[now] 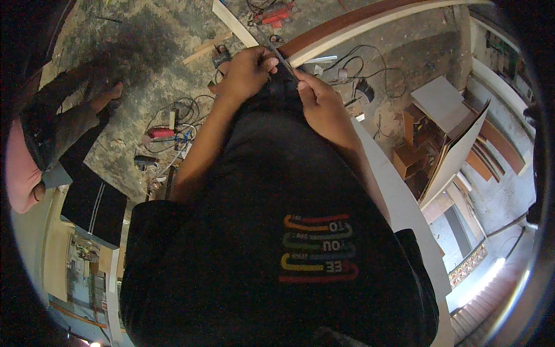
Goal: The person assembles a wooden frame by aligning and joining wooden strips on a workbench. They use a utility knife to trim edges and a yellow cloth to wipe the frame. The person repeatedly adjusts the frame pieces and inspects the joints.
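Observation:
A thin, dark grey strip (281, 58), perhaps metal, slants between my two hands above my lap. My right hand (325, 105) pinches its near end between thumb and fingers. Beside the strip's far part, my left hand (245, 74) is closed with its fingers curled in. Whatever those fingers hold, if anything, is hidden. Just beyond the strip lies the end of a long reddish-brown board (347, 30) with a pale edge. A pale wooden strip (234, 23) runs away from my left hand.
Red tools (276, 16) and tangled cables (179, 118) lie on the stained floor. A person's bare foot (108, 97) is at left. On the right stand stacked panels and a brown wooden box (411, 157). A brush (364, 91) lies near my right hand.

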`<act>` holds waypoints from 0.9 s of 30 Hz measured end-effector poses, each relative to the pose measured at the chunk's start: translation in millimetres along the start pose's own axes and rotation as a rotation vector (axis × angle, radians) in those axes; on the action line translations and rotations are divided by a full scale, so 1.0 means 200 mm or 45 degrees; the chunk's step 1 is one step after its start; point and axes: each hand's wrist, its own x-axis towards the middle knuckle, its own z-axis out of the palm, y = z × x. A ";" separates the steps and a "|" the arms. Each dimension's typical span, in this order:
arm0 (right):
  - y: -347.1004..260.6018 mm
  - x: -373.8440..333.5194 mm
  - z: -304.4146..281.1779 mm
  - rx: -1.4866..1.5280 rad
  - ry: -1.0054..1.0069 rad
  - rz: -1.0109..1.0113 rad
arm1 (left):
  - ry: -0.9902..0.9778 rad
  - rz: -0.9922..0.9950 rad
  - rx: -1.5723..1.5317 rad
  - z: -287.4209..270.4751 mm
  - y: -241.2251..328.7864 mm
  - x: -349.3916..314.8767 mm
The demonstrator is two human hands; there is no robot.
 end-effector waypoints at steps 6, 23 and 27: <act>0.01 0.04 0.04 -0.048 0.036 -0.039 | 0.216 0.124 0.419 0.05 0.03 -0.03; 0.01 0.10 0.09 -0.115 0.096 0.037 | 0.301 0.143 0.401 0.07 0.00 -0.03; 0.01 0.11 0.09 -0.121 0.077 0.095 | 0.312 0.170 0.447 0.07 0.00 -0.02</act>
